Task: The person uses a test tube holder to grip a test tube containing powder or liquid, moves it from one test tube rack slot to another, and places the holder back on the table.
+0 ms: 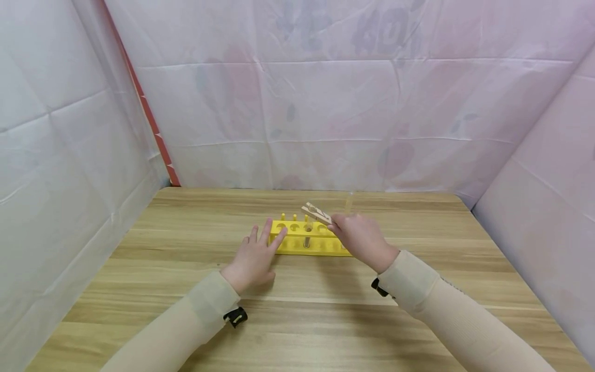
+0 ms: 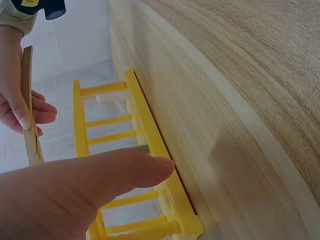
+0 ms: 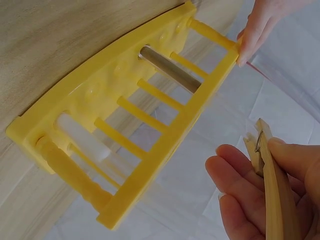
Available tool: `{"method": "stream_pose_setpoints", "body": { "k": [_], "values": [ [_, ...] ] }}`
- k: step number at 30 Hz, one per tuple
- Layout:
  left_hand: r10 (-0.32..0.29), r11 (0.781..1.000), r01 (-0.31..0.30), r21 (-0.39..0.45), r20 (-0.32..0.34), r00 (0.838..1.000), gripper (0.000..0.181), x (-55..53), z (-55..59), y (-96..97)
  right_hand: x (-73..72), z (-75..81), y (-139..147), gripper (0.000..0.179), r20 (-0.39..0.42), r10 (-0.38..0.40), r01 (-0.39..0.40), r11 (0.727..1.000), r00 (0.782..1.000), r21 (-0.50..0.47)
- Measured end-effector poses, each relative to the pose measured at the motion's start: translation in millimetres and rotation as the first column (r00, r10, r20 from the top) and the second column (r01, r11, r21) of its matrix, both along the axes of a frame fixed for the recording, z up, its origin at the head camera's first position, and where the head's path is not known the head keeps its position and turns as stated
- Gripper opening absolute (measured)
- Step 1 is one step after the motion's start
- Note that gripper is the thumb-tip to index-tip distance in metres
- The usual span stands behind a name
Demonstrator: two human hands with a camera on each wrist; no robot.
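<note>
My right hand [image 1: 360,240] holds a wooden test tube clamp [image 1: 317,213], its metal spring showing in the right wrist view. The clamp's far end hovers above the yellow test tube rack [image 1: 290,252]. Spread, mostly straight fingers of my left hand [image 1: 253,258] rest on the rack's left end, with the thumb extended near its base in the left wrist view. A glass tube with greyish contents [image 3: 170,69] stands near the rack's middle. Another, with white contents [image 3: 82,137], stands at the right end, its clear top [image 1: 348,203] rising behind my right hand.
The rack stands on a wood-grain table [image 1: 297,330]. Pale patterned sheets [image 1: 325,113] hang behind the table and along both sides. A red strip [image 1: 146,111] runs down the back left corner. Both wrists wear black straps.
</note>
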State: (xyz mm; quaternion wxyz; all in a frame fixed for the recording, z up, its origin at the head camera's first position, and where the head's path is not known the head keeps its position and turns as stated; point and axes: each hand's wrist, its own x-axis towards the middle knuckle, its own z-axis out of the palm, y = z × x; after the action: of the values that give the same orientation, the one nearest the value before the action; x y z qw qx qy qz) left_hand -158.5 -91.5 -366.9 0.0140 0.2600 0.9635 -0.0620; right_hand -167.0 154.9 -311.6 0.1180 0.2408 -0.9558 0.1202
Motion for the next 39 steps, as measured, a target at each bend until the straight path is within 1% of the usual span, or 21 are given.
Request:
{"method": "stream_pose_setpoints", "body": {
  "k": [4,15,25,29,39],
  "values": [
    [0.003,1.000,-0.003,0.006,0.007,1.000,0.099,0.0,0.8,0.0,-0.3,-0.7,-0.3,0.030,-0.003,-0.001,0.001,1.000,1.000,0.005],
    [0.002,1.000,-0.002,0.005,0.016,1.000,0.099,0.5,1.9,0.0,-0.2,-2.3,-1.0,0.027,0.029,0.009,-0.009,1.000,1.000,-0.002],
    [-0.001,1.000,0.001,0.003,0.009,1.000,0.100,0.0,1.0,0.0,-0.3,-7.5,-0.6,0.025,0.007,0.015,-0.015,1.000,1.000,-0.001],
    [-0.002,1.000,0.002,0.009,0.006,1.000,0.100,1.3,1.3,-0.1,-0.1,-8.8,-0.9,0.028,0.008,0.017,-0.017,1.000,1.000,-0.011],
    [0.009,1.000,-0.009,0.002,0.017,1.000,0.100,0.1,-0.5,-0.3,1.2,-12.4,-0.9,0.024,0.018,0.029,-0.029,1.000,0.999,-0.002]
  ]
}}
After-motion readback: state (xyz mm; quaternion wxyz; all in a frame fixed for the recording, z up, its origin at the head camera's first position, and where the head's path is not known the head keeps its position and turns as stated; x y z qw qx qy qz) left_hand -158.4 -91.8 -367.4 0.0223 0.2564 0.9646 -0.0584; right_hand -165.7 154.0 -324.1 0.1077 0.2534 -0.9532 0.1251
